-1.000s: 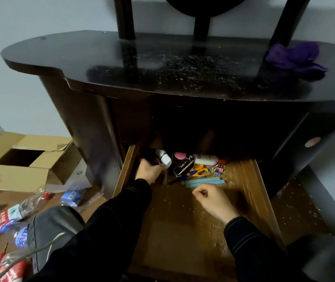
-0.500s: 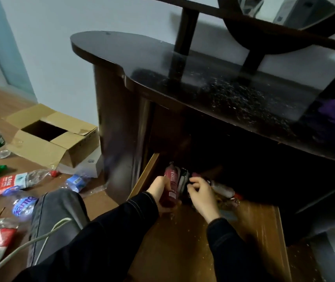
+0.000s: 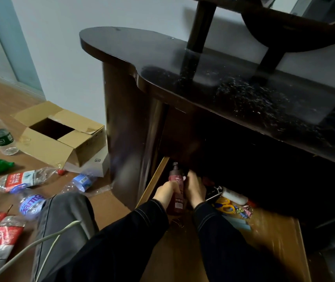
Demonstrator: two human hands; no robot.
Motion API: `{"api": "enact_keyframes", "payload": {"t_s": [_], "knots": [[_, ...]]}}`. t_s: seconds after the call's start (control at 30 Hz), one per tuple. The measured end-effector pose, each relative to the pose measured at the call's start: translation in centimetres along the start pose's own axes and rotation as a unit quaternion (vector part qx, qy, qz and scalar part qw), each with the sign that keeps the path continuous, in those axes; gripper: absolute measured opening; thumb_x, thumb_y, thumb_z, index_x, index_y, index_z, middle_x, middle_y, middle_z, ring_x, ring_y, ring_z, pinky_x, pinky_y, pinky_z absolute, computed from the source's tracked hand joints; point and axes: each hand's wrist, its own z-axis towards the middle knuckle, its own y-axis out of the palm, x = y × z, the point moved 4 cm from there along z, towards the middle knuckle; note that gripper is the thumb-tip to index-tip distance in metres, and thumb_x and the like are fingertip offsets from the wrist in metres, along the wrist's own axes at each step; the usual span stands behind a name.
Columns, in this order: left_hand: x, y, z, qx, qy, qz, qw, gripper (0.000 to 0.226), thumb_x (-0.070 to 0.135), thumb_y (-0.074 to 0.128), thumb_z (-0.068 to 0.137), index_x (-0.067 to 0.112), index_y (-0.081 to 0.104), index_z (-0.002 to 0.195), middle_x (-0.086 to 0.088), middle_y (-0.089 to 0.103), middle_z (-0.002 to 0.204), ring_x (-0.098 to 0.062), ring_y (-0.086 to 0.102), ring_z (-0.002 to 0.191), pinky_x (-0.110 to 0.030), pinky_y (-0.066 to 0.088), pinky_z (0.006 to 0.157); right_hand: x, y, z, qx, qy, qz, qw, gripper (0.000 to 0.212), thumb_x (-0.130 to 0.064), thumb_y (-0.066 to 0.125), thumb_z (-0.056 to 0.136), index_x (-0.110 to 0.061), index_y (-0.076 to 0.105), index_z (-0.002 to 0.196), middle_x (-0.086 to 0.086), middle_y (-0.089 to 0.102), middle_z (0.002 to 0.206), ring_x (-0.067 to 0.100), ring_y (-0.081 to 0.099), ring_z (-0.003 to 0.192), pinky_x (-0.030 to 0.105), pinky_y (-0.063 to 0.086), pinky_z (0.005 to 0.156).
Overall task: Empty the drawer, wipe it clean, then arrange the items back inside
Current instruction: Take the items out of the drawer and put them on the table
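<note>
Deep at the back left corner of the pulled-out drawer (image 3: 274, 243), a dark red bottle (image 3: 176, 178) is held upright, its body wrapped by the curled fingers of the left hand (image 3: 166, 193). The right hand (image 3: 196, 191) is set just beside the bottle, reaching into the shadow under the dressing table (image 3: 162, 64); whether anything is gripped by it cannot be told. To the right, yellow scissors (image 3: 225, 207), a white bottle (image 3: 235, 196) on its side, coloured binder clips (image 3: 245, 211) and light blue strips (image 3: 242, 224) are seen on the drawer floor. A cardboard box (image 3: 46, 147) and crushed plastic bottles (image 3: 20, 181) are scattered on the floor at left.
</note>
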Motion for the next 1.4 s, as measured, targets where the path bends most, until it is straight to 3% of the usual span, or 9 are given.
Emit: {"api": "enact_keyframes", "payload": {"t_s": [0.17, 0.4, 0.57, 0.7, 0.83, 1.07, 1.17, 1.3, 1.4], "knots": [[-0.1, 0.2, -0.1, 0.004, 0.006, -0.028, 1.0, 0.045, 0.01, 0.05, 0.093, -0.002, 0.045, 0.137, -0.022, 0.059, 0.118, -0.036, 0.058, 0.096, -0.045, 0.049, 0.09, 1.7, -3.1, -2.5, -0.002, -0.05, -0.022, 0.999, 0.014, -0.03, 0.066, 0.085, -0.019, 0.06, 0.079, -0.002, 0.066, 0.075, 0.023, 0.066, 0.073, 0.041, 0.054, 0.066], [-0.1, 0.2, -2.1, -0.003, 0.081, 0.072, 0.994, 0.052, 0.01, 0.064, 0.09, 0.003, 0.042, 0.136, -0.022, 0.057, 0.111, -0.038, 0.06, 0.091, -0.049, 0.052, 0.083, 3.4, -11.4, -11.7, 0.01, -0.103, 0.035, 0.994, 0.019, -0.033, 0.073, 0.074, -0.025, 0.065, 0.09, -0.002, 0.066, 0.088, 0.017, 0.064, 0.082, 0.035, 0.051, 0.066], [-0.5, -1.3, -9.1, -0.071, 0.099, 0.116, 0.986, 0.05, 0.014, 0.071, 0.088, 0.019, 0.039, 0.126, -0.02, 0.063, 0.11, -0.025, 0.07, 0.061, -0.031, 0.054, 0.046, -0.4, -18.2, -18.7, 0.027, -0.206, 0.08, 0.975, 0.023, -0.023, 0.078, 0.086, -0.035, 0.064, 0.1, -0.017, 0.067, 0.097, 0.001, 0.064, 0.094, 0.019, 0.056, 0.069], [2.6, -1.6, -16.0, -0.185, 0.19, 0.149, 0.953, 0.059, 0.02, 0.089, 0.066, 0.013, 0.057, 0.115, -0.015, 0.073, 0.09, -0.03, 0.071, 0.07, -0.036, 0.057, 0.057, -5.7, -23.9, -22.6, 0.046, -0.275, 0.13, 0.952, 0.021, -0.019, 0.079, 0.083, -0.026, 0.07, 0.1, -0.009, 0.07, 0.095, 0.007, 0.067, 0.089, 0.024, 0.057, 0.066], [8.7, -0.3, -20.7, -0.266, 0.306, 0.145, 0.902, 0.057, 0.027, 0.087, 0.067, 0.009, 0.062, 0.115, -0.02, 0.067, 0.094, -0.035, 0.066, 0.075, -0.04, 0.056, 0.063, -11.2, -28.9, -23.3, 0.072, -0.337, 0.178, 0.922, 0.03, -0.013, 0.081, 0.079, -0.027, 0.071, 0.103, -0.011, 0.072, 0.098, 0.004, 0.069, 0.085, 0.019, 0.053, 0.058], [19.5, 6.2, -20.6, -0.172, 0.496, 0.135, 0.84, 0.038, 0.024, 0.075, 0.085, 0.019, 0.058, 0.119, -0.011, 0.072, 0.104, -0.028, 0.072, 0.087, -0.036, 0.059, 0.078, -15.7, -30.9, -13.1, 0.098, -0.203, 0.245, 0.943, 0.051, -0.018, 0.078, 0.083, -0.017, 0.054, 0.129, 0.004, 0.067, 0.104, 0.019, 0.072, 0.078, 0.044, 0.062, 0.062], [22.9, 8.6, -17.9, -0.13, 0.519, 0.148, 0.832, 0.033, 0.007, 0.073, 0.085, 0.016, 0.055, 0.112, -0.013, 0.07, 0.105, -0.024, 0.069, 0.09, -0.034, 0.056, 0.078, -16.6, -29.9, -9.0, 0.1, -0.151, 0.256, 0.949, 0.062, -0.023, 0.075, 0.085, -0.012, 0.047, 0.14, 0.008, 0.063, 0.112, 0.02, 0.068, 0.077, 0.033, 0.057, 0.054], [26.1, 10.3, -15.3, -0.083, 0.537, 0.215, 0.811, 0.033, 0.006, 0.072, 0.085, 0.013, 0.052, 0.11, -0.011, 0.067, 0.108, -0.017, 0.066, 0.093, -0.017, 0.051, 0.07, -17.4, -29.7, -6.3, 0.215, -0.166, 0.055, 0.961, 0.056, -0.046, 0.063, 0.092, -0.02, 0.045, 0.138, 0.002, 0.064, 0.111, 0.021, 0.065, 0.091, 0.032, 0.05, 0.063], [27.4, 10.0, -13.4, -0.042, 0.547, 0.273, 0.79, 0.031, 0.014, 0.071, 0.088, 0.02, 0.05, 0.11, -0.008, 0.066, 0.106, -0.016, 0.066, 0.093, -0.018, 0.051, 0.071, -17.1, -29.6, -5.6, 0.24, -0.154, -0.015, 0.958, 0.043, -0.056, 0.051, 0.095, -0.028, 0.051, 0.128, -0.007, 0.065, 0.103, 0.017, 0.064, 0.09, 0.034, 0.049, 0.071]]}}
